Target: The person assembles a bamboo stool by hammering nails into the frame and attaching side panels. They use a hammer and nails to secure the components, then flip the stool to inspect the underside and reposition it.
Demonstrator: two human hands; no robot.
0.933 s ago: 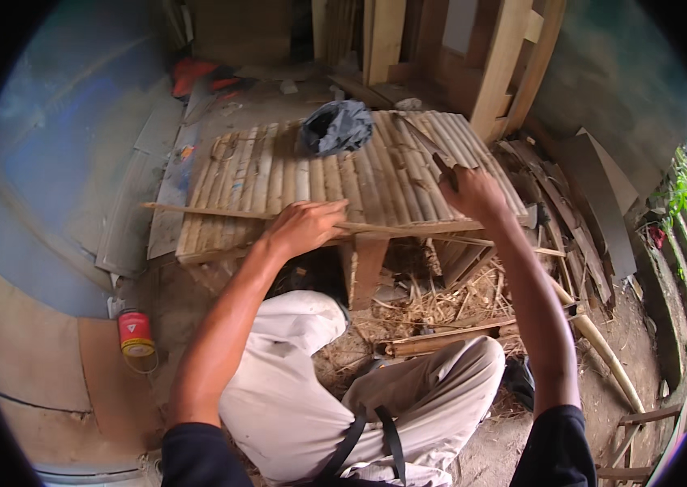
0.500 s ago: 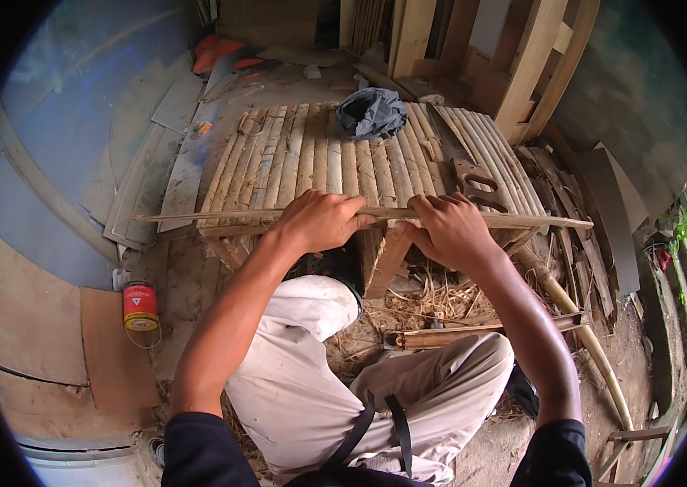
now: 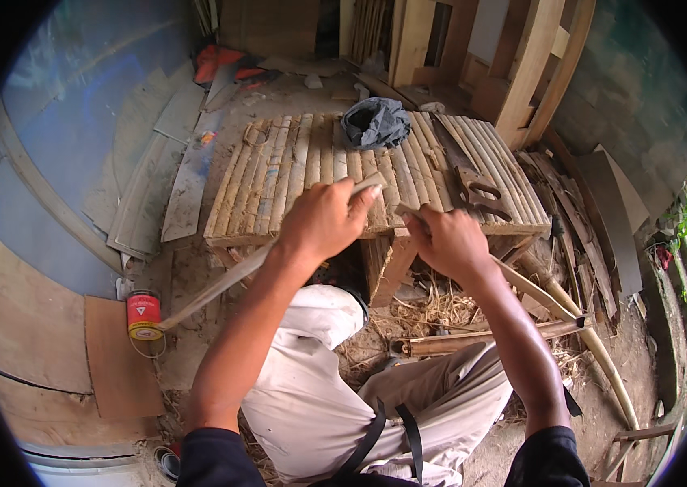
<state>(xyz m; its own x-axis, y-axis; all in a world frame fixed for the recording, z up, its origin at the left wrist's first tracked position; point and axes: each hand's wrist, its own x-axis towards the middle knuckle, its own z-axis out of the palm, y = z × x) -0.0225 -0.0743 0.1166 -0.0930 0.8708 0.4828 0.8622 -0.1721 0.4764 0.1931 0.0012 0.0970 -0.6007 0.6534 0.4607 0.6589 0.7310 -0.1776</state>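
My left hand (image 3: 323,215) is closed around one piece of a split bamboo strip (image 3: 226,284). Its upper end sticks out past my thumb, and its long end slopes down to the left. In my right hand (image 3: 447,237) is another bamboo strip piece (image 3: 538,290), gripped near its end, passing behind my wrist and slanting down to the right. A gap separates the two ends. Both hands are over the front edge of a low table topped with bamboo slats (image 3: 311,162). A handsaw (image 3: 481,195) with a wooden handle rests on the table's right side.
A dark plastic bag (image 3: 376,122) sits at the table's back. Left stands a red and yellow can (image 3: 144,315). Bamboo shavings (image 3: 433,304) and a split bamboo length (image 3: 490,339) lie by my legs. A bamboo pole (image 3: 603,365) and stacked boards (image 3: 563,219) are at right.
The single long strip lying across the table's front edge has come apart into two pieces. Both hands have lifted slightly, and the outer ends now slope downward on either side.
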